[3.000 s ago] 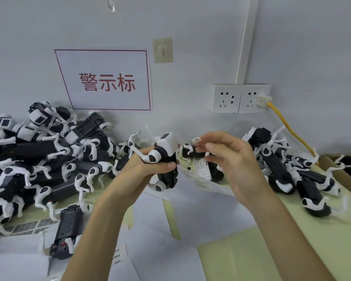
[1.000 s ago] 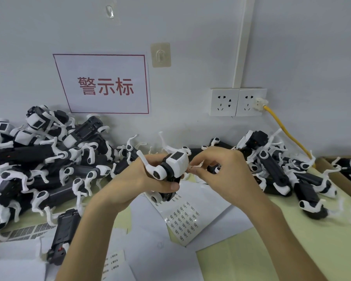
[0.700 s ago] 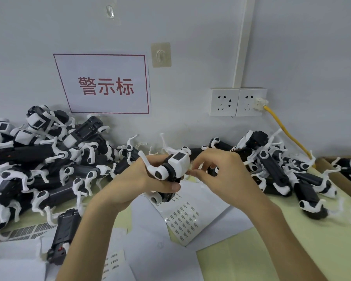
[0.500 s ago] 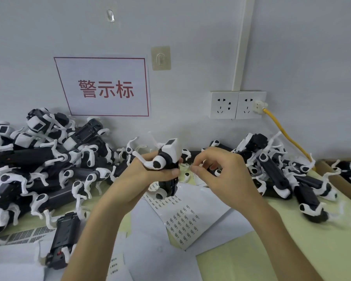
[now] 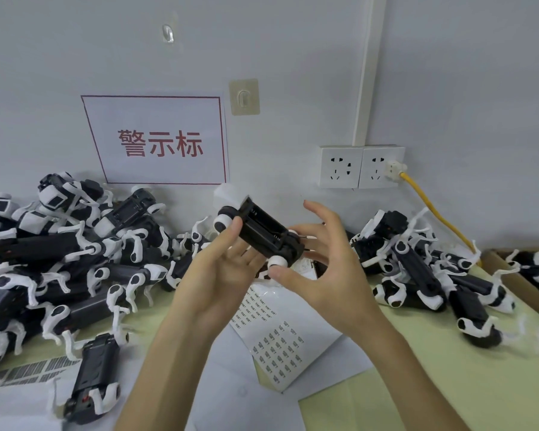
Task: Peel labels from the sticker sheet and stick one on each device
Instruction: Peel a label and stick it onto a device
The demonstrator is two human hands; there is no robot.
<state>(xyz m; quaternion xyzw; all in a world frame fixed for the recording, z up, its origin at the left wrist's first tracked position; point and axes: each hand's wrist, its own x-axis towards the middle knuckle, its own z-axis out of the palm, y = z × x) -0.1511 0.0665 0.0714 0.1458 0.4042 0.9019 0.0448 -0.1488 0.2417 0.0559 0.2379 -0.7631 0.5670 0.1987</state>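
Note:
My left hand point(image 5: 218, 275) holds a black-and-white robot-dog device point(image 5: 262, 234) from below, thumb on a white leg joint, fingers under the body. The device is turned belly up, its black underside facing me. My right hand point(image 5: 327, 265) is at the device's right end, its fingers spread. The thumb touches a white joint there, and the index finger is lifted free. The sticker sheet point(image 5: 277, 337) with rows of small labels lies on the table beneath my hands. I cannot see a label on the device.
A big pile of the same devices point(image 5: 59, 259) fills the left, another pile point(image 5: 417, 275) the right. One device point(image 5: 94, 381) lies alone at front left by a barcode strip point(image 5: 28, 371). A cardboard box point(image 5: 511, 275) sits far right. Wall sockets point(image 5: 361, 166) carry a yellow cable point(image 5: 433, 206).
The device has been flipped from head-up to belly-up in my left hand. My right hand, which was pinching at the device's head, has opened its fingers and now touches its end.

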